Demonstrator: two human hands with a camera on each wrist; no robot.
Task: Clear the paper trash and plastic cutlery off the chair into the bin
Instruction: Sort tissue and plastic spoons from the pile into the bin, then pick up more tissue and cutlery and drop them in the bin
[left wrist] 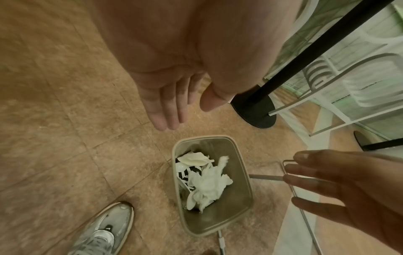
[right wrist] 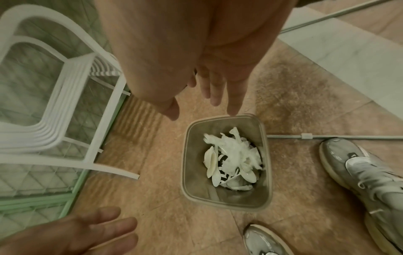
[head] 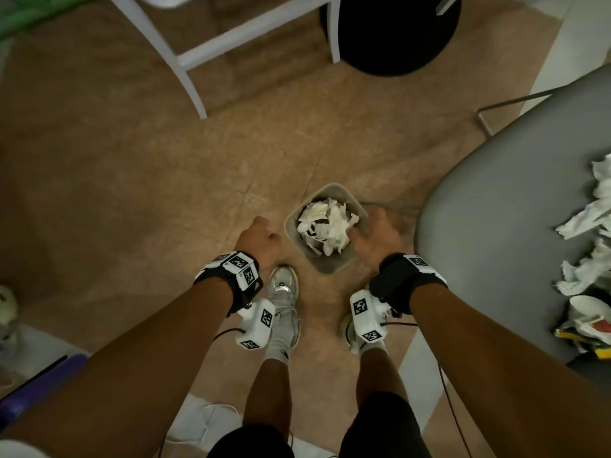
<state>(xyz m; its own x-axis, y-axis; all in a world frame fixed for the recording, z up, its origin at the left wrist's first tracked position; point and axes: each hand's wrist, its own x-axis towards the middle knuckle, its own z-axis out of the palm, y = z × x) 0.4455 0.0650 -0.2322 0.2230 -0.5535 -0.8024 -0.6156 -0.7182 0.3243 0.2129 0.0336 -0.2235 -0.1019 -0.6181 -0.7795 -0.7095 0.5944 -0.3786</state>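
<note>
**Drop done, back to the chair for more**

Judged to be the end of a drop: both hands empty above the small beige rectangular plastic bin (head: 325, 264) on the tan tiled floor (head: 132, 180). Left hand (left wrist: 165, 103) hanging just beside the bin's left rim, fingers straight and relaxed, holding nothing. Right hand (right wrist: 216, 89) over the bin's right edge, fingers spread downward, likewise gripping nothing. Inside the bin, crumpled white paper napkins (left wrist: 209, 186) lying on white plastic spoons and forks (right wrist: 212, 162), roughly half filling it.

Task clearly unfinished. On the grey padded chair seat (head: 496, 226), off to the right of the right forearm, more crumpled white tissue (head: 591, 213), a paper cup (head: 588, 312) and some coloured wrappers (head: 598, 328), well apart from both hands. No cutlery to be made out there.

Next move likely: turn right, reach across the seat, gather a loose handful, carry it back. Light, springy paper, so a firm full-hand squeeze called for to keep bits from falling.
</note>
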